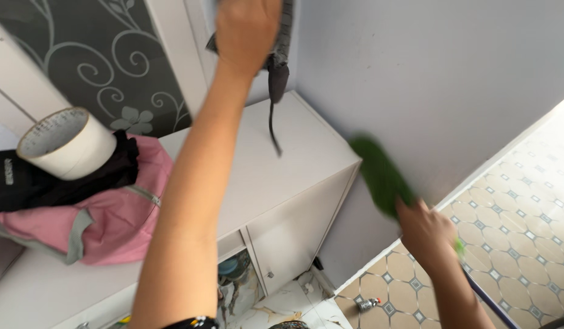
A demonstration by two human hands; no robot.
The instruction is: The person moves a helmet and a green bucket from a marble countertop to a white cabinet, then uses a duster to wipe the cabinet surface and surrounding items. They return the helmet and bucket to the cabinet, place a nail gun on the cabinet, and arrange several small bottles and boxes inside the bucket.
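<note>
1. Hands in view: two, both belonging to the person wearing the camera.
2. Left hand point(245, 30): raised high near the top edge of the view, fingers closed around one dark strap point(277, 79). The strap's upper part is a grey woven band that runs out of frame above the hand; its lower part is a dark tab ending in a thin cord that hangs down in front of the wall corner, its tip over the top of the cabinet point(276, 176).
3. Right hand point(425, 231): lower right, fingers closed on the grip of one green brush point(379, 173). The brush head is blurred and points up and left, close to the pale wall point(428, 79). Whether it touches the wall cannot be told.
4. Strap and brush are well apart, with the cabinet's corner between them.
5. Cabinets: one, white, with two door fronts visible below its top.
6. On the cabinet's left part: one pink garment point(111, 219), one black garment point(62, 176) lying over it, and one wide roll of tape point(65, 143) resting on the black garment.
7. Floor: one small can point(368, 303) lying on the patterned tiles point(526, 219) near the wall's base.
8. Behind the cabinet: one grey panel point(99, 55) with white swirl and flower patterning.
</note>
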